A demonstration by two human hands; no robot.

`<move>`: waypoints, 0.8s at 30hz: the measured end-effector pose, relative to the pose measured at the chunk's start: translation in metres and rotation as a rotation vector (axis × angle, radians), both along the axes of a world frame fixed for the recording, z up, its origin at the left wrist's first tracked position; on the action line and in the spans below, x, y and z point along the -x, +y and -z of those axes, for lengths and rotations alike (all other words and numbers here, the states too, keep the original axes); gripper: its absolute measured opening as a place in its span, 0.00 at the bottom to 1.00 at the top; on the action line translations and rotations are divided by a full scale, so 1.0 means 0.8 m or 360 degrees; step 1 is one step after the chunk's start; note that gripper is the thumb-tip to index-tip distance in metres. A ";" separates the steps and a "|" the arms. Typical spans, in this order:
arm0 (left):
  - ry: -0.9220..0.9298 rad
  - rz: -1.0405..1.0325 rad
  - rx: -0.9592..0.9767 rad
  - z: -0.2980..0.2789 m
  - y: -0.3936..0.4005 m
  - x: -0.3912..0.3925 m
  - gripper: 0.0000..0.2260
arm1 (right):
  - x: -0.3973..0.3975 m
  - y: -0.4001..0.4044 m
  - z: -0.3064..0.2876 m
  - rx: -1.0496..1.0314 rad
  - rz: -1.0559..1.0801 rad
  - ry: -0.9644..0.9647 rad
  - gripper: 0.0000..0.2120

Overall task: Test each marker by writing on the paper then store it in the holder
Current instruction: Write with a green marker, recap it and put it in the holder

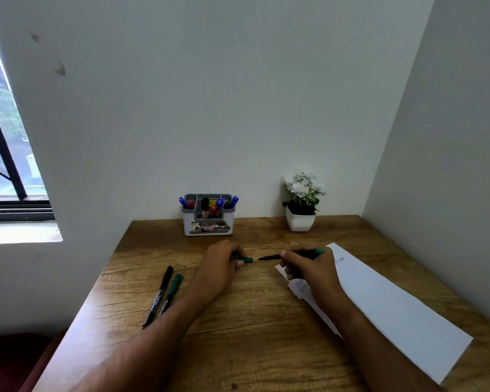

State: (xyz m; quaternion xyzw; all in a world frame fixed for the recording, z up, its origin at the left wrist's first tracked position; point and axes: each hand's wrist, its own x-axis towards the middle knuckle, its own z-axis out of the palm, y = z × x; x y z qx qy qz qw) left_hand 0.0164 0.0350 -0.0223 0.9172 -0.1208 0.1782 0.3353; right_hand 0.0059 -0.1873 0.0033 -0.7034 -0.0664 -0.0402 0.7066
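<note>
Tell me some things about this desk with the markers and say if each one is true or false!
1. The right hand holds an uncapped marker. True.
2. The left hand holds a red cap. False: the cap it pinches is green.
3. Two markers lie on the table left of the left arm. True: a black marker and a green marker.
4. The holder is empty. False: it holds several blue, red and black markers.
5. The paper lies under the flower pot. False: the pot stands apart by the wall; the paper lies near the right arm.
</note>
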 end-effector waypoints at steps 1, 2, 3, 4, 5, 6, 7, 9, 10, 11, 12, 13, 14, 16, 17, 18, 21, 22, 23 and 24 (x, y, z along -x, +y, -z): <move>-0.0007 0.0009 0.0021 -0.001 -0.001 0.001 0.07 | 0.001 0.001 -0.001 -0.0009 -0.0005 0.0002 0.05; -0.0018 0.0016 0.0042 -0.002 -0.004 0.002 0.07 | 0.001 0.003 -0.001 -0.0013 -0.0008 0.0007 0.05; -0.0027 0.0017 0.0055 -0.003 -0.006 0.003 0.07 | 0.002 0.004 -0.002 -0.0020 -0.0010 0.0015 0.06; -0.0034 0.0018 0.0061 -0.005 -0.009 0.004 0.07 | 0.001 0.005 -0.002 -0.0030 -0.0008 0.0025 0.06; -0.0037 0.0020 0.0061 -0.007 -0.012 0.004 0.07 | 0.001 0.006 -0.002 -0.0038 -0.0008 0.0035 0.06; -0.0039 0.0024 0.0063 -0.009 -0.015 0.004 0.06 | 0.000 0.006 -0.002 -0.0038 -0.0007 0.0043 0.06; -0.0037 0.0031 0.0064 -0.011 -0.018 0.005 0.06 | -0.001 0.006 -0.003 -0.0036 -0.0008 0.0049 0.06; -0.0056 0.0053 0.0062 -0.014 -0.023 0.007 0.07 | -0.002 0.005 -0.002 -0.0034 -0.0010 0.0049 0.05; -0.0074 0.0064 0.0064 -0.015 -0.026 0.007 0.07 | -0.003 0.004 -0.001 -0.0037 -0.0012 0.0044 0.06; -0.0077 0.0069 0.0068 -0.016 -0.029 0.007 0.07 | -0.004 0.005 0.000 -0.0040 -0.0017 0.0036 0.06; -0.0065 0.0071 0.0075 -0.017 -0.032 0.008 0.07 | -0.005 0.005 0.001 -0.0041 -0.0025 0.0024 0.06; -0.0034 0.0070 0.0077 -0.018 -0.035 0.008 0.06 | -0.005 0.006 0.002 -0.0036 -0.0033 0.0010 0.06; 0.0000 0.0075 0.0081 -0.020 -0.038 0.009 0.06 | -0.006 0.007 0.002 -0.0025 -0.0035 0.0001 0.06; 0.0042 0.0119 0.0122 -0.021 -0.041 0.010 0.07 | -0.006 0.008 0.001 -0.0010 -0.0041 -0.0003 0.06; 0.0041 0.0139 0.0159 -0.021 -0.042 0.010 0.08 | -0.007 0.007 -0.001 -0.0018 -0.0061 -0.0002 0.06; 0.0025 0.0137 0.0184 -0.021 -0.043 0.011 0.09 | -0.009 0.006 -0.002 -0.0036 -0.0088 0.0004 0.06; -0.0061 0.0059 0.0187 -0.021 -0.043 0.013 0.11 | -0.010 0.008 -0.005 -0.0139 -0.0184 0.0044 0.06; -0.0078 0.0042 0.0196 -0.021 -0.044 0.014 0.10 | -0.009 0.010 -0.005 -0.0168 -0.0213 0.0053 0.06; -0.0083 0.0030 0.0202 -0.021 -0.044 0.014 0.10 | -0.009 0.013 -0.004 -0.0196 -0.0233 0.0062 0.06; -0.0083 0.0022 0.0202 -0.021 -0.044 0.015 0.10 | -0.008 0.016 -0.003 -0.0221 -0.0241 0.0066 0.06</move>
